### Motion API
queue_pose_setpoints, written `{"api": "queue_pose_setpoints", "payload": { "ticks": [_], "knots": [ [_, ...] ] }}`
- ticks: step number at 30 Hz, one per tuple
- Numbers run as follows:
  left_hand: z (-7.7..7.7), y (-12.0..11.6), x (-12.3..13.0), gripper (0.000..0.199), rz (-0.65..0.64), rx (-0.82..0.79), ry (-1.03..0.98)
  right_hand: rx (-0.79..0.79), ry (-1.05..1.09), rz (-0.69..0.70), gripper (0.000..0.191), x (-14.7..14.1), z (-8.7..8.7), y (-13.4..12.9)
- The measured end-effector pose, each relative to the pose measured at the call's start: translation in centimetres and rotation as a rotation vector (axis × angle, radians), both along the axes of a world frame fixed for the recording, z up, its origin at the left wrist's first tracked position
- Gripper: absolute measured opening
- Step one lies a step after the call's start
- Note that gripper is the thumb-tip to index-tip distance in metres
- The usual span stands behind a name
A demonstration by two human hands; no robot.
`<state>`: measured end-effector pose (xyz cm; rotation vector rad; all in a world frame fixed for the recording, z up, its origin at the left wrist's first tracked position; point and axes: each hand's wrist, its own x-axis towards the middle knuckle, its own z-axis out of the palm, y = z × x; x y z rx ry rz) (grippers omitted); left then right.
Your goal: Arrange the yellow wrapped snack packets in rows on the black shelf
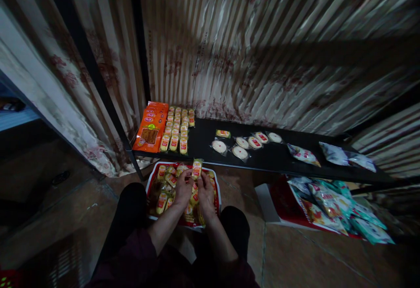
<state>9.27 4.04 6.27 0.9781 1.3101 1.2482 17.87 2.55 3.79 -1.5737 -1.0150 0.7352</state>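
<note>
Left hand: The left hand is in the middle of the frame, a bit low. Its fingers are bent in, with only a thin gap left for the pack. The tips touch the pack's left side.
Right hand: The right hand is just beside it, to the right. Its thumb and fingers pinch the low right part of the same pack. Some fingers are hidden, so I cannot tell how each one bends.
Pack in the hands: The small yellow pack stands almost straight up between the fingertips, over the top edge of the box.
Box: The red and white box is under the hands, low in the middle, between two knees in dark pants. More yellow packs lie inside.
Shelf: The black shelf runs from the middle to the right. At its left end are orange bags, with rows of yellow packs just beside them. One lone yellow pack lies near round white cakes.
Floor: At the lower right, a second box holds shiny snack bags.
</note>
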Motion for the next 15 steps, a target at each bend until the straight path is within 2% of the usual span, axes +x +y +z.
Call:
{"api": "queue_pose_setpoints", "payload": {
  "ticks": [7, 15],
  "knots": [
    [0.1, 2.0, 0.5, 0.029, -0.024, 0.05, 0.045, -0.001, -0.016, 0.009, 0.043, 0.6, 1.5, 2.2],
    [0.8, 4.4, 1.3, 0.035, -0.001, 0.077, 0.036, 0.102, 0.027, 0.049, 0.036, 1.4, 1.4, 5.4]
  ]
}}
